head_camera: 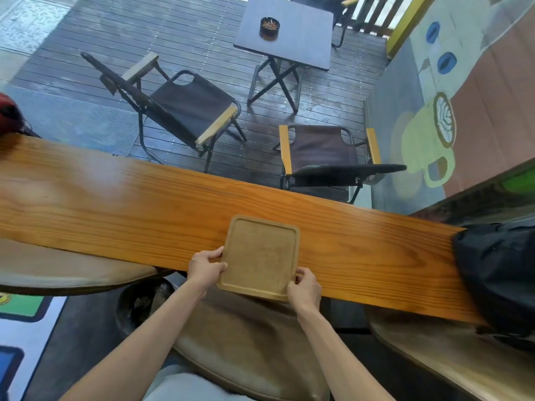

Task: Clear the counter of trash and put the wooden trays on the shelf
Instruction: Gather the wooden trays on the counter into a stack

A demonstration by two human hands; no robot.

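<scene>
Orange-grained wood runs as a long bench point(115, 198) straight across in front of my hands, with a wet deck of folding chairs point(188, 111) and a small table point(285, 33) beyond it. One wooden tray point(262, 256) lies directly ahead, its near edge overhanging the bench toward me, long axis pointing away. My left hand point(206, 267) pinches the tray's left rim, my right hand point(304, 289) grips its near right corner; both are equally close. A black bag point(498, 273) sits well to the right, and padded stool seats point(246, 337) lie below my wrists. I see no shelf and no trash on the bench; lifting straight back looks unobstructed.
</scene>
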